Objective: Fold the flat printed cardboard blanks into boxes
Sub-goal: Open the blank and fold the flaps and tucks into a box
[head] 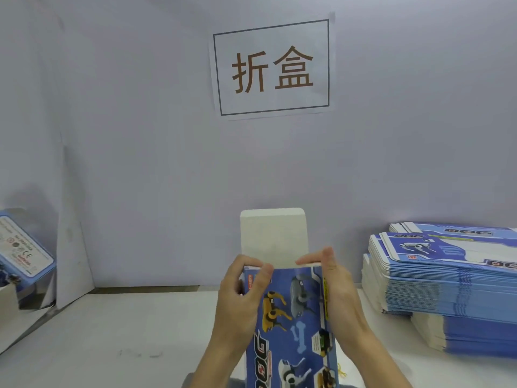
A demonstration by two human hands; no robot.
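Here you hold one blue printed box upright above the near edge of the tabletop, roughly at its middle, with the dog artwork facing you. Your left hand grasps the box's left side, fingers curled round the edge and the thumb lying across the top left corner of the printed face. Your right hand presses against the right side wall, fingers fairly straight, the thumb reaching over the top rim. The plain white top flap stands straight up above both thumbs, unfolded.

Along the right edge of the tabletop sits a tall stack of flat blanks, same blue print. At the far left edge a finished box leans tilted. On the back wall hangs a paper sign with two brown characters.
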